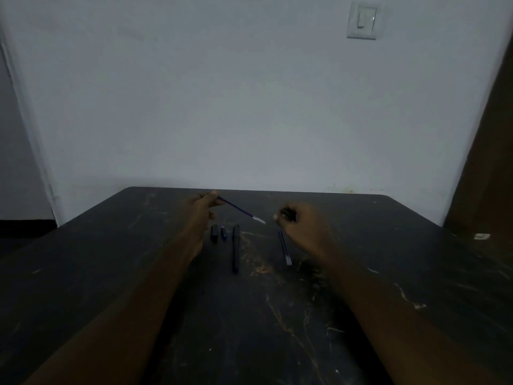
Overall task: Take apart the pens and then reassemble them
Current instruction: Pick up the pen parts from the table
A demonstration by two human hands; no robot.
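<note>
My left hand [204, 207] pinches one end of a thin blue ink refill [241, 210] above the dark table [111, 273]; its white tip slants down to the right. My right hand [301, 226] is curled round a small dark pen part [287, 213], a short gap right of that tip. On the table between my hands lie a dark cap [214, 233], a small blue piece [224, 233] and a long dark pen barrel [235, 251]. A second refill [285, 248] lies just below my right hand.
The table has a scratched top and its far edge meets a pale wall. A small white object [481, 236] lies near the right edge. A light switch [363, 20] is on the wall, and a brown door [488, 162] stands at right.
</note>
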